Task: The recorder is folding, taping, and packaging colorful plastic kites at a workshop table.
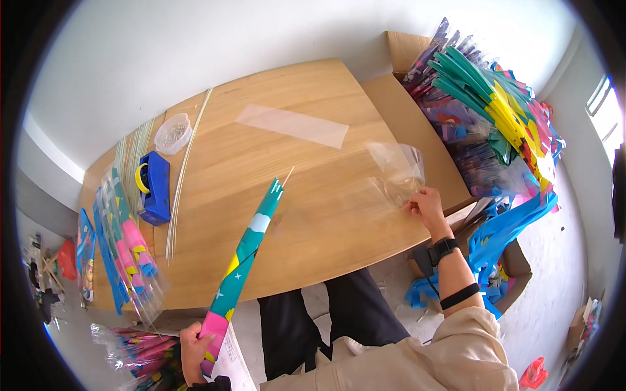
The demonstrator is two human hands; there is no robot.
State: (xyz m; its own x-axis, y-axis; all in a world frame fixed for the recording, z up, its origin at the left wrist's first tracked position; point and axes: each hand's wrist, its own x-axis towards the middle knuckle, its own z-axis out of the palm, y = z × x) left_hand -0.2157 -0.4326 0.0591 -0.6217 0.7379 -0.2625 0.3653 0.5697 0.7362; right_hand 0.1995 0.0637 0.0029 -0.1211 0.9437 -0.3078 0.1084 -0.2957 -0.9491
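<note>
1. Left hand [193, 352], just off the near edge of the table [313, 254]: its fingers are wrapped around the lower, pink end of a colourful roll [235, 270].
2. The roll slants up across the table's near edge, its upper end over the tabletop, with a thin stick tip poking out. A steady, light grip would likely serve best: firm enough to keep the roll tight, loose enough not to crease it.
3. Right hand [427, 205], at the table's right edge: its fingers look pinched on the lower rim of a clear bag [398, 169]. The film is blurred, so whether its mouth is open I cannot tell. Parting the layers fully and keeping the film taut should help; the stick tip could snag or pierce it.
4. On the table's left end: wrapped rolls [130, 234], then a blue tape dispenser [154, 189], well apart from both hands.
5. Farther across the table: long thin sticks [186, 169], a white tub [173, 133] and a flat clear sleeve [293, 126]. Working nearer than these would probably avoid disturbing them.
</note>
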